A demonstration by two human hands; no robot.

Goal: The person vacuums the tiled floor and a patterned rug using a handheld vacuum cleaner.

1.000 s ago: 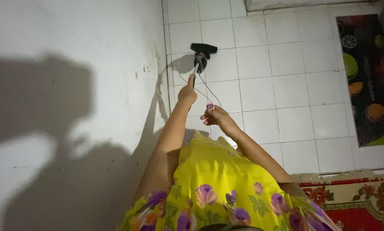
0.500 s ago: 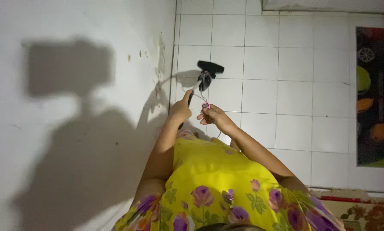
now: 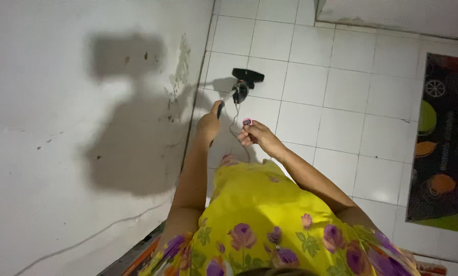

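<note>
A small black vacuum cleaner [image 3: 244, 84] rests head-down on the white tiled floor [image 3: 336, 102], close to the foot of the white wall. My left hand [image 3: 210, 121] grips its handle at arm's length. My right hand [image 3: 254, 134] is beside it, fingers closed on a small pink-and-dark plug. The thin cord [image 3: 234, 122] runs from that plug up to the vacuum. My yellow flowered dress fills the bottom of the view.
A white wall [image 3: 60, 128] with dark stains and flaking paint stands at the left, carrying my shadow. A dark mat [image 3: 443, 143] with coloured shapes lies on the floor at the right. A thin cable [image 3: 86, 237] crosses the lower wall.
My view has shifted, so the wall fills more of the left. Both hands stay on the vacuum handle and the plug, with the arms drawn a little closer together.
</note>
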